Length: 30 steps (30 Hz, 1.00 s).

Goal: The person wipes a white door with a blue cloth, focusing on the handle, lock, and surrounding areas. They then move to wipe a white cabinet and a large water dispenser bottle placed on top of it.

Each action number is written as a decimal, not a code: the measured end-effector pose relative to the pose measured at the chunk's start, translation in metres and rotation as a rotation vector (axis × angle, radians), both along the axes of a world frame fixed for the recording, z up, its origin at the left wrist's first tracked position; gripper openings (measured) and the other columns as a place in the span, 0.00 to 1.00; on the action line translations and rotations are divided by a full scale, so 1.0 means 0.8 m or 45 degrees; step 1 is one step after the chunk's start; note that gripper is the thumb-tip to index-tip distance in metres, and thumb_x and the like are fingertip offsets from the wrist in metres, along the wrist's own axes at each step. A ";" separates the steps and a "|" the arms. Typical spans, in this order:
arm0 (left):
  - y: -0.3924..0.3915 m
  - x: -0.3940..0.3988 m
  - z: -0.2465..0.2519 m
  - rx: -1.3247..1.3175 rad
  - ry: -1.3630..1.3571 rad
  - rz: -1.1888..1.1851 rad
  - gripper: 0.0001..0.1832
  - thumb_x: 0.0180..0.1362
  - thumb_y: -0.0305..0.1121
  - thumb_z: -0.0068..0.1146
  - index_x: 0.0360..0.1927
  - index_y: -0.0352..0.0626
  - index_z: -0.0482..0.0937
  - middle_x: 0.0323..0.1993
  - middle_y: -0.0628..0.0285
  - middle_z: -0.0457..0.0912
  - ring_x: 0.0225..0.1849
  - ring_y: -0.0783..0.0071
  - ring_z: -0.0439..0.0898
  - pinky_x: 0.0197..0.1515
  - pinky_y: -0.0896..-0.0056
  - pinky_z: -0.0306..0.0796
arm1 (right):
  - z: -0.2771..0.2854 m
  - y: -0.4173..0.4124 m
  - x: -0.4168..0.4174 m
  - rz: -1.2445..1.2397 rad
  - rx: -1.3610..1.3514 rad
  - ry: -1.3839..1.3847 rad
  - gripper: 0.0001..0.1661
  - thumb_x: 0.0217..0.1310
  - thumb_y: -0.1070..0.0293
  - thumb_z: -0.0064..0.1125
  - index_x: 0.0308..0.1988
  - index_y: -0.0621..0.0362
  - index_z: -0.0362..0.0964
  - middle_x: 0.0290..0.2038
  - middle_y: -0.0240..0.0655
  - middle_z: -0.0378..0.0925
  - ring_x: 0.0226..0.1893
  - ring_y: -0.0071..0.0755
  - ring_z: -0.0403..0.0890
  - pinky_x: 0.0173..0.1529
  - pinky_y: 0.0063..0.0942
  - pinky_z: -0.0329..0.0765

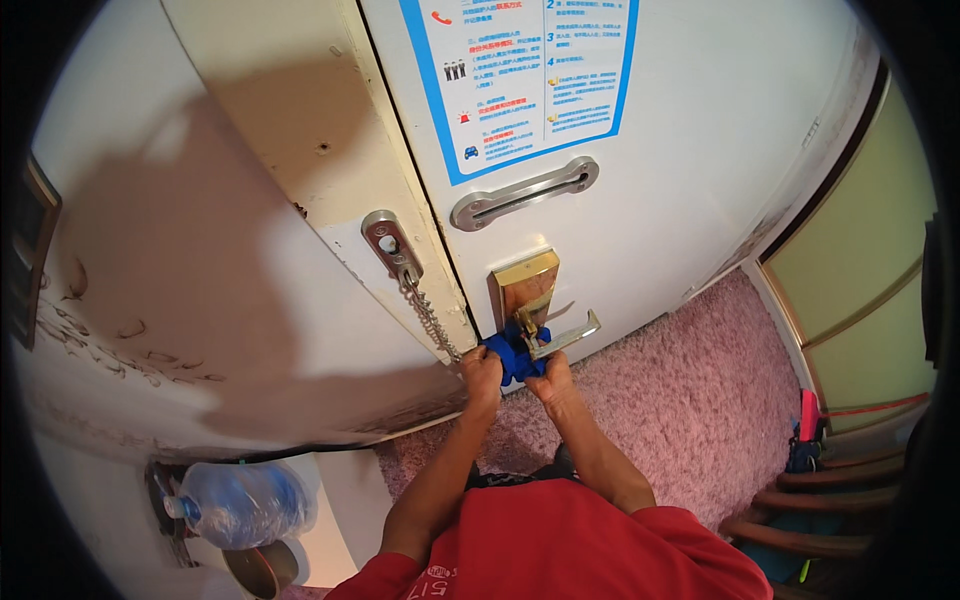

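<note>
Both my hands grip a blue cloth point(510, 361) at the lock side of a white door point(697, 142). My left hand point(482, 373) pinches its left end, close to the door frame point(330, 161). The right end is in my right hand point(553, 381), just below the metal lever handle point(574, 335). Part of the cloth lies behind the lever, beneath the brass lock plate point(529, 279); whether it loops fully around anything is hidden. A door chain point(429, 311) hangs from its frame bracket point(390, 244) down to beside my left hand.
A slotted chain track point(525, 195) and a poster with writing point(517, 90) are on the door above. Pink shaggy carpet point(675, 397) covers the floor. A large plastic water bottle point(244, 502) lies on its side at lower left. Curved wooden slats point(817, 499) stand at lower right.
</note>
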<state>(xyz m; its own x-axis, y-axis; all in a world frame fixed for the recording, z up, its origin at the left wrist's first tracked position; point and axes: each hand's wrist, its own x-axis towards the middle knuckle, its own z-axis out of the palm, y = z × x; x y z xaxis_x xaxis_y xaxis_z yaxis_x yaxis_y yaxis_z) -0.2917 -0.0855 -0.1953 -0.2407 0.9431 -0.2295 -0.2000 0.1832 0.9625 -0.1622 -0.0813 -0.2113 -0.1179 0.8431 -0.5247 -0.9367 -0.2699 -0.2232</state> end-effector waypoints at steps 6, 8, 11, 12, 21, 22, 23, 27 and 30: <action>-0.007 -0.009 0.002 -0.017 -0.037 -0.025 0.12 0.65 0.22 0.48 0.25 0.39 0.77 0.19 0.72 0.69 0.19 0.84 0.63 0.22 0.76 0.55 | -0.012 -0.008 -0.001 0.087 -0.029 -0.017 0.18 0.73 0.66 0.40 0.50 0.61 0.75 0.47 0.42 0.83 0.48 0.46 0.82 0.57 0.46 0.79; -0.013 -0.014 0.002 -0.008 -0.063 -0.009 0.11 0.66 0.23 0.49 0.27 0.38 0.78 0.20 0.72 0.70 0.20 0.84 0.64 0.23 0.76 0.56 | -0.023 -0.013 -0.004 0.129 -0.027 0.023 0.16 0.72 0.69 0.43 0.51 0.61 0.75 0.48 0.44 0.82 0.49 0.47 0.81 0.59 0.48 0.77; -0.027 -0.030 -0.008 0.034 -0.089 0.064 0.10 0.68 0.26 0.50 0.32 0.37 0.80 0.22 0.71 0.73 0.22 0.84 0.66 0.25 0.76 0.58 | -0.011 -0.027 -0.022 0.137 -0.003 0.032 0.16 0.68 0.73 0.49 0.53 0.63 0.73 0.51 0.46 0.80 0.52 0.50 0.80 0.62 0.50 0.75; -0.033 -0.035 -0.006 0.029 -0.088 0.102 0.09 0.69 0.26 0.50 0.34 0.37 0.81 0.23 0.71 0.74 0.23 0.84 0.67 0.26 0.77 0.59 | -0.004 -0.030 -0.029 0.139 -0.003 0.052 0.17 0.66 0.74 0.53 0.54 0.64 0.71 0.53 0.47 0.78 0.53 0.51 0.79 0.63 0.51 0.73; -0.076 -0.076 0.070 -0.054 -0.217 0.269 0.10 0.69 0.30 0.52 0.39 0.39 0.83 0.30 0.71 0.79 0.30 0.84 0.74 0.34 0.80 0.68 | 0.036 -0.038 -0.070 0.156 -0.034 0.161 0.18 0.67 0.71 0.54 0.54 0.67 0.70 0.52 0.47 0.79 0.53 0.52 0.79 0.65 0.50 0.72; -0.079 -0.077 0.081 -0.052 -0.236 0.289 0.09 0.69 0.31 0.52 0.38 0.39 0.83 0.30 0.71 0.79 0.30 0.84 0.74 0.34 0.80 0.68 | 0.048 -0.038 -0.072 0.148 -0.027 0.182 0.17 0.67 0.71 0.55 0.53 0.66 0.71 0.51 0.47 0.79 0.52 0.51 0.79 0.64 0.50 0.72; -0.081 -0.078 0.086 -0.050 -0.255 0.307 0.09 0.69 0.31 0.52 0.38 0.39 0.83 0.30 0.72 0.79 0.30 0.84 0.74 0.34 0.81 0.68 | 0.061 -0.036 -0.075 0.138 -0.020 0.202 0.16 0.66 0.71 0.55 0.52 0.65 0.72 0.50 0.46 0.80 0.51 0.51 0.80 0.63 0.49 0.73; -0.083 -0.090 0.084 0.095 -0.284 0.205 0.10 0.67 0.35 0.55 0.42 0.41 0.83 0.35 0.68 0.83 0.34 0.79 0.79 0.39 0.76 0.73 | 0.077 -0.040 -0.071 0.174 0.116 0.212 0.15 0.65 0.72 0.55 0.51 0.63 0.72 0.49 0.46 0.79 0.50 0.50 0.80 0.60 0.46 0.75; -0.084 -0.086 0.102 0.143 -0.244 0.183 0.10 0.67 0.34 0.55 0.42 0.40 0.83 0.35 0.68 0.83 0.35 0.79 0.79 0.40 0.75 0.73 | 0.098 -0.040 -0.067 0.174 0.202 0.143 0.15 0.64 0.73 0.56 0.51 0.61 0.73 0.48 0.45 0.80 0.48 0.49 0.81 0.57 0.45 0.77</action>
<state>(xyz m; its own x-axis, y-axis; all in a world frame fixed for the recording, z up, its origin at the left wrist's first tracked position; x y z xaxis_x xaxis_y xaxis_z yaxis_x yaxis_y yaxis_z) -0.3606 -0.1526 -0.1135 -0.3361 0.9246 -0.1795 -0.3972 0.0336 0.9171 -0.2156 -0.1137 -0.1328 -0.2870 0.8860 -0.3642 -0.9152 -0.3660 -0.1689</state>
